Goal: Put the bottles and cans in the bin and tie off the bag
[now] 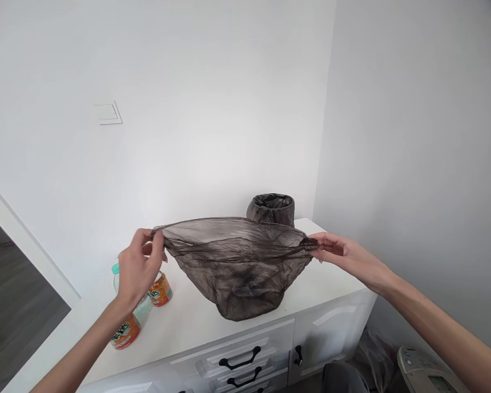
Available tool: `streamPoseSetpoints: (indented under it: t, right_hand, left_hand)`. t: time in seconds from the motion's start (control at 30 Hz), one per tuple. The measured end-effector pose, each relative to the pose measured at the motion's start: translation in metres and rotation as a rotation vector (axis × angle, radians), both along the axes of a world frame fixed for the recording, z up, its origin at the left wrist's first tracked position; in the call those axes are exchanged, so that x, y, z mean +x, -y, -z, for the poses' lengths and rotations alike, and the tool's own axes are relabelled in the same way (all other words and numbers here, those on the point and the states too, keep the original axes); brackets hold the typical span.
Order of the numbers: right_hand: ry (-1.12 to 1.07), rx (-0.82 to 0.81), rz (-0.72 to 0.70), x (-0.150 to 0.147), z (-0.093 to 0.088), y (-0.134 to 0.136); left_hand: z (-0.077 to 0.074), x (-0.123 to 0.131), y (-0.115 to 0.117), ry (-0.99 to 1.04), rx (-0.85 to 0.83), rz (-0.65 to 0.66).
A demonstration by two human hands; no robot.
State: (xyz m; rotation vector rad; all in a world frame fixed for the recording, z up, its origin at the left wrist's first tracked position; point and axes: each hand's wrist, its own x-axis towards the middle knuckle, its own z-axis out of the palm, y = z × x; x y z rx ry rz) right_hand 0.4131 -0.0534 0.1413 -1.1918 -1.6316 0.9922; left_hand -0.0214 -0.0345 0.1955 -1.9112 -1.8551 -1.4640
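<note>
A thin, see-through dark grey plastic bag (237, 267) is stretched wide open above a white cabinet top (327, 284). My left hand (138, 268) pinches the bag's rim on the left, fingers closed on the film. My right hand (336, 252) pinches the rim on the right. The bag's bottom sags down to the cabinet top; I cannot tell whether anything is inside it.
A small bin lined with a dark bag (270, 208) stands behind, near the wall corner. An orange-labelled can (160, 289) and a bottle with a teal cap (127, 322) lie at the left. Drawers with black handles (239, 360) are below. A grey appliance (427, 371) sits on the floor at the right.
</note>
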Motion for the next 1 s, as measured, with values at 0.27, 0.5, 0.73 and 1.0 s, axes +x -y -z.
streamPoseSetpoints:
  t: [0.27, 0.5, 0.73, 1.0]
  right_hand:
    - [0.22, 0.105, -0.161, -0.008, 0.045, -0.011]
    - [0.557, 0.019, -0.426, -0.039, 0.12, -0.02]
    - [0.42, -0.2, -0.798, -0.058, 0.098, -0.018]
    - [0.626, 0.412, -0.235, -0.125, 0.13, -0.078]
  left_hand:
    - [0.073, -0.052, 0.024, -0.352, -0.108, -0.009]
    - [0.135, -0.094, 0.028, -0.832, -0.518, 0.249]
    - [0.131, -0.112, 0.043, -0.874, -0.81, 0.275]
    - [0.178, -0.056, 0.028, -0.645, -0.638, 0.445]
